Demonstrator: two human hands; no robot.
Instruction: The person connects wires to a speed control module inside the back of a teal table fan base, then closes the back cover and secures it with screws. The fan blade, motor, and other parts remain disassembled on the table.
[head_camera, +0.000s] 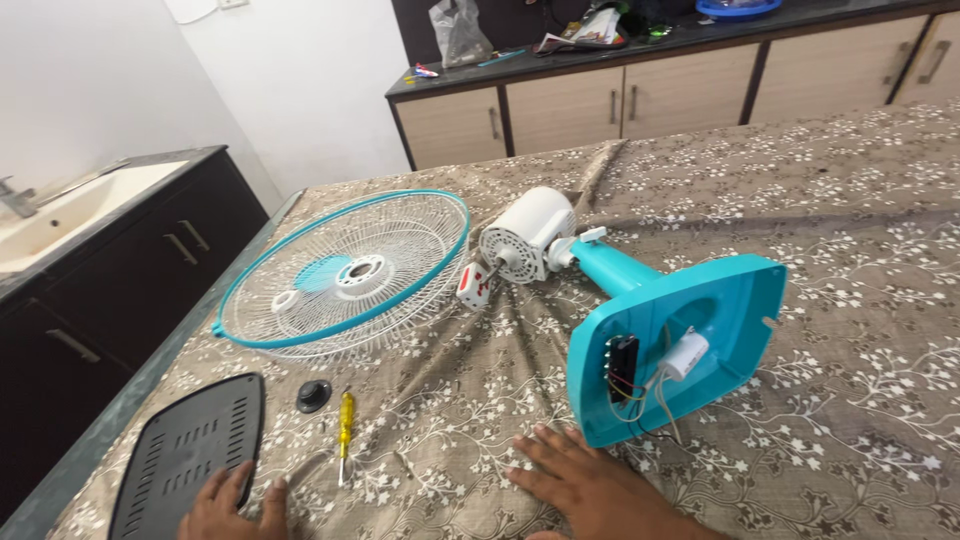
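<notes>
The black base cover (190, 455) lies flat at the near-left corner of the worktop (850, 200), which is draped in a grey-brown floral cloth (480, 400). The left hand (232, 508) rests on the cover's lower right edge, fingers spread and flat; its grip is open and holds nothing. The right hand (590, 485) lies palm-down on the cloth just in front of the fan base (690, 340), fingers spread, grip likewise open and empty. The base is teal, tipped on its side with the hollow underside facing the person, exposing 1 black switch block (623, 366), 1 white capacitor (686, 355) and loose wires (655, 395). To handle the cover well, in my judgement, take it by 2 opposite edges and keep it level, and keep the wires tucked inside the hollow so that none is pinched at the rim. The white motor (528, 235) is joined to the base by the teal neck and lies further back. A fan guard (345, 270), white wire with a teal rim, lies left of the motor. A yellow screwdriver (345, 430) and a black knob (314, 395) lie between the cover and the base, close to the left hand and in the path between the 2 parts. A red and white plug (474, 284) lies beside the motor. A sink (60, 215) stands off to the left, and cabinets (650, 95) behind.
</notes>
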